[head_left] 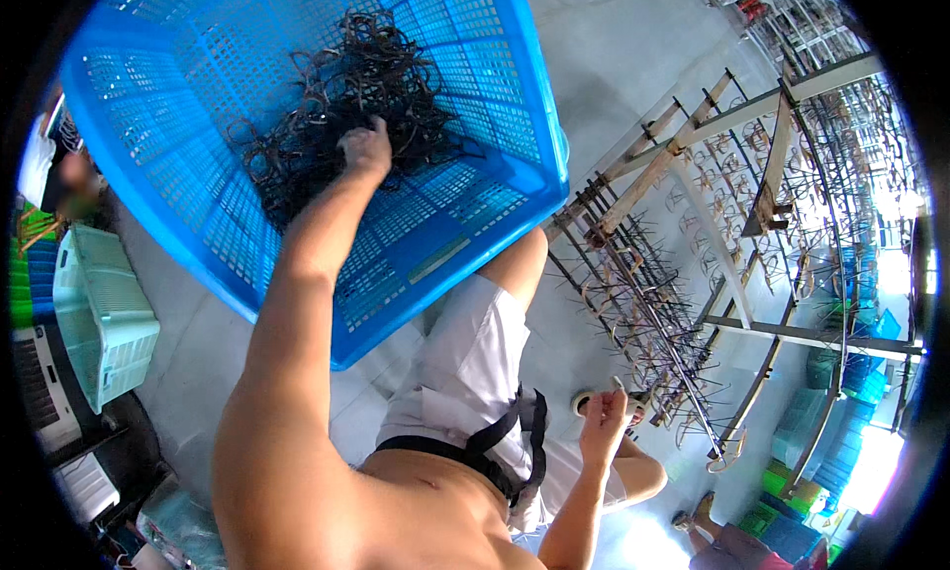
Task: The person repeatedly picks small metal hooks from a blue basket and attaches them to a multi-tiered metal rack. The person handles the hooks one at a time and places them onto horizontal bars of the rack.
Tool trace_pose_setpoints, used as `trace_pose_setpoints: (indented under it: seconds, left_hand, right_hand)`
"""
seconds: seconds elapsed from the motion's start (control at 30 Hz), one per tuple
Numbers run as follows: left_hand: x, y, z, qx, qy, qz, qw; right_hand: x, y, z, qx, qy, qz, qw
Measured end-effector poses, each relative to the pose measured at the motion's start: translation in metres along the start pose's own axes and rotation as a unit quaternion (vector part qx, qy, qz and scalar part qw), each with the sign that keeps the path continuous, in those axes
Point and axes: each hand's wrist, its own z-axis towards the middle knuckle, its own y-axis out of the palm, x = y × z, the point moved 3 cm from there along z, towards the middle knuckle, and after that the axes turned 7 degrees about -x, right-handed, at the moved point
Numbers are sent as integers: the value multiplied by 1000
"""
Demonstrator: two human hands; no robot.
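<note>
My left hand reaches down into a large blue plastic basket, at a tangled pile of dark, curved, strip-like pieces. One digit stands apart from the others, which bend toward the pile; I see nothing held between them. Near my right knee, my right hand is raised with its fingers closed. A thin, pale, stick-like thing pokes up from its fingertips, too small to name.
To the right stands a metal rack with many thin spikes and hanging hooked pieces. Pale green crates stand at the left. Another person's leg shows at the lower right, near stacked green and blue crates.
</note>
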Motion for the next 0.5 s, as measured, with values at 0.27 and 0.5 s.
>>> trace_pose_setpoints:
  seconds: [0.27, 0.5]
  left_hand:
    - [-12, 23, -18, 86, 137, 132, 978]
    - [-3, -60, -43, 71, 112, -48, 990]
  right_hand:
    - [-55, 29, 14, -76, -20, -11, 997]
    - [-103, 49, 46, -146, -121, 47, 981]
